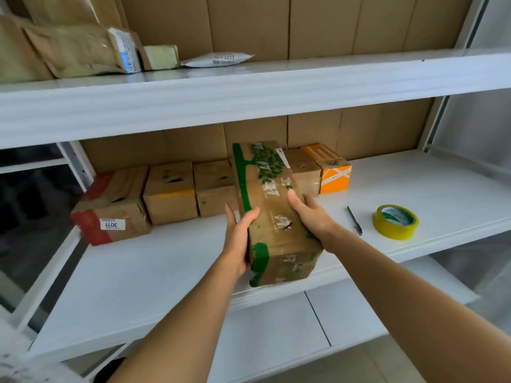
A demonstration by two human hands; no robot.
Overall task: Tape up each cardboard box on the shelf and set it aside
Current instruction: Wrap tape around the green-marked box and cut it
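Two hands around a green-printed box

Both hands hold the long brown cardboard box with green leaf print (273, 214) at the front of the white metal shelf (166, 272), its near end jutting over the edge. The left hand (239, 236) clasps its left side, thumb on top, fingers mostly hidden behind the box. The right hand (309, 214) grips the right side, fingers hidden behind the far edge. The print is blurred and unreadable. Behind stands a row of small brown cardboard boxes (170, 192), partly blocked, ending in an orange-printed box (333, 172). To the right lie a dark pen (354, 220) and a yellow tape roll (395, 221).
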